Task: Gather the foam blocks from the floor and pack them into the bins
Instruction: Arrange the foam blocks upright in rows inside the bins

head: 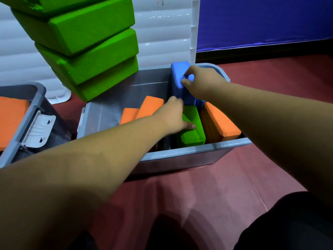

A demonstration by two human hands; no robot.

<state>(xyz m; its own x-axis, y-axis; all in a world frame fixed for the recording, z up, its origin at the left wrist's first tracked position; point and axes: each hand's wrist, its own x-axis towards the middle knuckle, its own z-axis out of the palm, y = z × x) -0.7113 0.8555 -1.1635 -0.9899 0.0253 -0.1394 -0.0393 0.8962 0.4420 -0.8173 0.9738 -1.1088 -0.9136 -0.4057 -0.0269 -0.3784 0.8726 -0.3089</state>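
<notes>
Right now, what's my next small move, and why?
Probably push the blue foam block down: the right hand grips it upright, its top above the bin rim, while the left hand holds the green foam block just in front.

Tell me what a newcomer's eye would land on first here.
The tall stack of green blocks at the upper left, rising above the far left corner of the bin, grabs the eye first. Next comes the blue block, upright at the bin's far side and gripped by the right hand. The left hand touches a green block lying between orange blocks inside the bin.
</notes>
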